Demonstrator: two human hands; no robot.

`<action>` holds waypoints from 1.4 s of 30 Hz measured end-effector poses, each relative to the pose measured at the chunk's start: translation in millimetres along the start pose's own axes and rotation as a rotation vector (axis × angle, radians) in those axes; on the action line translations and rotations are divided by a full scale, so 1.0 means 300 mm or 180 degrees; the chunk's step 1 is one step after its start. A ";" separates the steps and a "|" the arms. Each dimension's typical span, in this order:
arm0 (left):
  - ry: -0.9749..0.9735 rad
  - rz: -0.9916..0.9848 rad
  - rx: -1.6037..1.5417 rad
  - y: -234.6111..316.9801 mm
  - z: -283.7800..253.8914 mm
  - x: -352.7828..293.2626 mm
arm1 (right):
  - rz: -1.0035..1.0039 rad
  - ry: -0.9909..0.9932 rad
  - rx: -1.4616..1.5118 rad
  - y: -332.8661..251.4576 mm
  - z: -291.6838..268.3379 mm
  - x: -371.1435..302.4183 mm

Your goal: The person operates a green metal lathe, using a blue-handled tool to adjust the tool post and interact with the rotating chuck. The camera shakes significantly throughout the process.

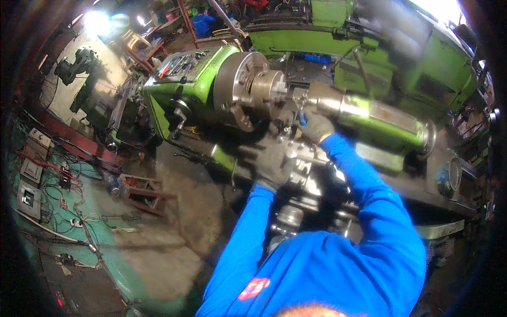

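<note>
A green lathe stretches across the middle, with a large round chuck [231, 87] at the headstock and a stepped metal workpiece [265, 87] in front of it. My left hand [273, 166], in a dark grey glove, lies over the toolpost and carriage [308, 153]; its fingers are smeared by motion. Between the workpiece and the tailstock [364, 110] is my gloved right hand [318, 127], its fingers curled. A small blue object [302, 118] shows at its fingertips, too small to name.
Hand tools lie on the headstock top [177, 67]. Another green machine [391, 58] stands behind. At the left are a rusty metal frame [142, 193], electrical boxes [31, 169] and loose cables on a green floor [119, 259]. A bucket [449, 176] sits at the right.
</note>
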State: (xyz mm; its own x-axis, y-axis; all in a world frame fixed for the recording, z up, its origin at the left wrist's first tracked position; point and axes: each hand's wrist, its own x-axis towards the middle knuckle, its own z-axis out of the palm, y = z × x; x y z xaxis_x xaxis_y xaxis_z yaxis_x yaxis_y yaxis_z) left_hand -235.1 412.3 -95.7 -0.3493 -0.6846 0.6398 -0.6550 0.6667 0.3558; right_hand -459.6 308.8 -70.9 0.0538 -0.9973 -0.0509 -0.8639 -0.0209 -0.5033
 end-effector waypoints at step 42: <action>0.0013 0.0009 0.0006 0.009 0.002 0.002 | 0.0043 0.0128 0.0036 -0.017 -0.020 -0.061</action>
State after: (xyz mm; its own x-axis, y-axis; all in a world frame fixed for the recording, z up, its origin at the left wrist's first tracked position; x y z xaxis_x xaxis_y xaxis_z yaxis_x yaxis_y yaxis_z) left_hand -237.6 413.5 -94.8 -0.3484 -0.6815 0.6436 -0.6551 0.6681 0.3528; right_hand -459.3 326.8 -62.2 0.0220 -0.9995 -0.0232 -0.8587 -0.0070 -0.5125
